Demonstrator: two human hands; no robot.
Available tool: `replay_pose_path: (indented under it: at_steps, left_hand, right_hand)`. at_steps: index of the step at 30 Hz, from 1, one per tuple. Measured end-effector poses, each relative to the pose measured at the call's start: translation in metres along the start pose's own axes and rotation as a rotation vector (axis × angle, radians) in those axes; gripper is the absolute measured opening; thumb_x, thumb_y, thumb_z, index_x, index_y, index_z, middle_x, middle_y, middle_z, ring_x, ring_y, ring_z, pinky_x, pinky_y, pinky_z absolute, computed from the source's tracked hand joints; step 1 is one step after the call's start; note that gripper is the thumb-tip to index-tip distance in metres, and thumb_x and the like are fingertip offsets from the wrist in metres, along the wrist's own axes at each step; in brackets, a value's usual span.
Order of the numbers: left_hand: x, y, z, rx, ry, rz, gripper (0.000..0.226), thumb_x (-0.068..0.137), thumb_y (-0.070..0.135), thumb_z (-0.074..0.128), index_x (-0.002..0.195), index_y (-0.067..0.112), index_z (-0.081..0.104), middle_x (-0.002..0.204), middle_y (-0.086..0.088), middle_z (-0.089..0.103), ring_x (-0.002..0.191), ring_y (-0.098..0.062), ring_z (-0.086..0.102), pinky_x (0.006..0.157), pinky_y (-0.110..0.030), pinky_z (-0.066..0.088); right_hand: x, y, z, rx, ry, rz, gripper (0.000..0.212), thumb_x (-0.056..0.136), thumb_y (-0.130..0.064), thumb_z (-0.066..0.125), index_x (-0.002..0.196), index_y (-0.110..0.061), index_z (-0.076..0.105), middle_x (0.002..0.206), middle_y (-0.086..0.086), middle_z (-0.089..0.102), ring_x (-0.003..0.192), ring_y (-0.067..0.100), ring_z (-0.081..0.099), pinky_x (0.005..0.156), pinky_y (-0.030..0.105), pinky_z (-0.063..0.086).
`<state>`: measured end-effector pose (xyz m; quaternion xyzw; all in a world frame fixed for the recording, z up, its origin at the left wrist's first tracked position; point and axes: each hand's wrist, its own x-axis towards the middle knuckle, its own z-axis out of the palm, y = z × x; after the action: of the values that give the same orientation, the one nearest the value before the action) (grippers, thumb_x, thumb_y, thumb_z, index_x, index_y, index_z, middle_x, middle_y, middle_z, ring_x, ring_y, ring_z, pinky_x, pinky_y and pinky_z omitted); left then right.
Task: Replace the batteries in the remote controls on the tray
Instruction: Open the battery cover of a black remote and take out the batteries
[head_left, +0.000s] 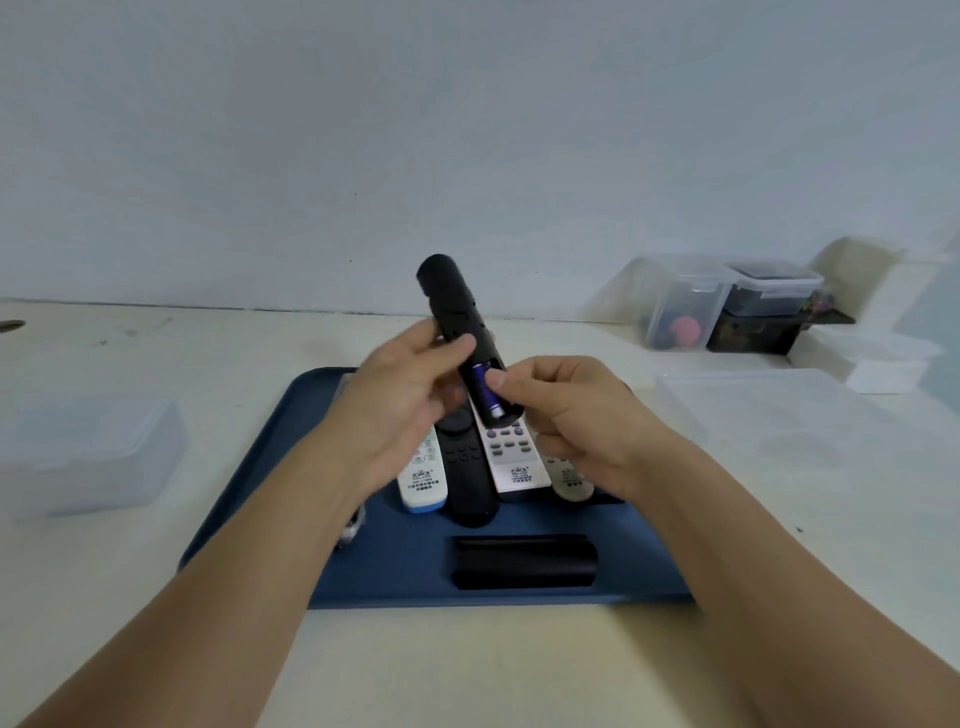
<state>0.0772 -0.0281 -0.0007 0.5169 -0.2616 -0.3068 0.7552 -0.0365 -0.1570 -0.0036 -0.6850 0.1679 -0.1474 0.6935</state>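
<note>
Dark blue tray, black remote with a blue-and-silver battery, white remote tipped light blue, black cover, cream desk, pale grey wall.

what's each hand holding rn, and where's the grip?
Left hand grips the black remote around its middle. Right hand has thumb and fingers at the battery in the open compartment.

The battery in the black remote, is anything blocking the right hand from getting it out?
Nothing visible does. The cover lies on the tray, so the battery sits exposed in the black remote, which the left hand holds. The right hand already has its thumb on the battery.
</note>
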Motion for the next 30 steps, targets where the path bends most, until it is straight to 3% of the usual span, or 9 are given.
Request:
replay_pose_path:
  at_steps: [3, 5, 7, 9, 12, 19, 23, 26, 30]
  left_hand:
    - [-0.006, -0.011, 0.013, 0.002, -0.059, -0.034, 0.026, 0.106, 0.024, 0.046, 0.124, 0.018, 0.064, 0.118, -0.008, 0.075, 0.110, -0.021, 0.071, 0.093, -0.037, 0.058]
    - [-0.008, -0.013, 0.017, -0.098, -0.082, -0.061, 0.028, 0.109, 0.025, 0.041, 0.127, 0.019, 0.062, 0.121, -0.010, 0.074, 0.112, -0.023, 0.071, 0.092, -0.037, 0.058]
    - [-0.008, -0.012, 0.018, -0.222, -0.082, -0.096, 0.030, 0.110, 0.026, 0.037, 0.129, 0.020, 0.059, 0.122, -0.010, 0.073, 0.107, -0.024, 0.073, 0.088, -0.042, 0.059]
    - [-0.008, -0.013, 0.016, -0.268, -0.075, -0.109, 0.033, 0.111, 0.028, 0.032, 0.134, 0.023, 0.055, 0.123, -0.010, 0.073, 0.103, -0.023, 0.074, 0.084, -0.047, 0.060]
    - [-0.006, -0.015, 0.015, -0.269, -0.073, -0.105, 0.036, 0.112, 0.028, 0.030, 0.139, 0.026, 0.053, 0.125, -0.009, 0.070, 0.104, -0.021, 0.073, 0.082, -0.049, 0.061]
    - [-0.004, -0.019, 0.016, -0.216, -0.103, -0.087, 0.033, 0.111, 0.025, 0.032, 0.128, 0.026, 0.060, 0.105, -0.006, 0.062, 0.087, -0.015, 0.068, 0.088, -0.042, 0.056]
    - [-0.004, -0.020, 0.016, -0.218, -0.108, -0.077, 0.035, 0.112, 0.025, 0.031, 0.132, 0.031, 0.059, 0.113, -0.010, 0.057, 0.099, -0.020, 0.060, 0.105, -0.051, 0.046]
    - [-0.001, -0.021, 0.015, -0.227, -0.111, -0.076, 0.036, 0.112, 0.025, 0.031, 0.133, 0.034, 0.059, 0.120, -0.012, 0.056, 0.109, -0.024, 0.056, 0.111, -0.058, 0.040]
    - [-0.002, -0.024, 0.017, -0.218, -0.069, -0.064, 0.035, 0.112, 0.023, 0.032, 0.128, 0.036, 0.059, 0.118, -0.011, 0.058, 0.105, -0.023, 0.055, 0.105, -0.051, 0.045]
  right_hand:
    - [-0.003, 0.002, 0.010, -0.037, -0.004, -0.029, 0.031, 0.090, -0.019, 0.073, 0.088, 0.010, 0.063, 0.064, 0.007, 0.040, 0.045, 0.010, 0.022, 0.037, 0.019, 0.019]
    - [-0.005, 0.000, 0.011, -0.151, 0.078, -0.120, 0.029, 0.085, -0.018, 0.078, 0.078, 0.006, 0.065, 0.062, 0.013, 0.051, 0.043, 0.013, 0.037, 0.040, 0.021, 0.029]
    - [-0.007, -0.002, 0.011, -0.276, 0.196, -0.267, 0.020, 0.077, -0.017, 0.086, 0.078, -0.003, 0.072, 0.067, 0.006, 0.069, 0.053, 0.010, 0.061, 0.050, 0.019, 0.048]
    - [-0.008, -0.003, 0.011, -0.370, 0.311, -0.419, 0.026, 0.069, -0.015, 0.090, 0.082, -0.009, 0.068, 0.073, -0.008, 0.073, 0.068, 0.003, 0.068, 0.064, 0.023, 0.056]
    - [-0.009, -0.001, 0.013, -0.516, 0.383, -0.587, 0.032, 0.069, -0.015, 0.089, 0.083, -0.016, 0.060, 0.077, -0.012, 0.068, 0.068, 0.000, 0.059, 0.067, 0.012, 0.043]
    - [-0.008, 0.007, 0.016, -0.647, 0.293, -0.714, 0.017, 0.082, -0.013, 0.080, 0.083, -0.018, 0.064, 0.082, -0.010, 0.070, 0.057, 0.004, 0.047, 0.058, 0.011, 0.036]
    - [-0.007, 0.011, 0.018, -0.684, 0.322, -0.751, 0.012, 0.083, -0.010, 0.079, 0.083, -0.013, 0.067, 0.068, -0.017, 0.061, 0.057, -0.002, 0.051, 0.056, 0.007, 0.034]
    - [-0.006, 0.012, 0.019, -0.677, 0.324, -0.760, 0.009, 0.084, -0.012, 0.078, 0.084, -0.013, 0.069, 0.073, -0.007, 0.068, 0.058, -0.001, 0.052, 0.056, 0.007, 0.035]
    - [-0.005, 0.013, 0.019, -0.695, 0.327, -0.771, 0.008, 0.085, -0.011, 0.078, 0.085, -0.014, 0.070, 0.076, -0.006, 0.070, 0.058, 0.000, 0.053, 0.056, 0.007, 0.035]
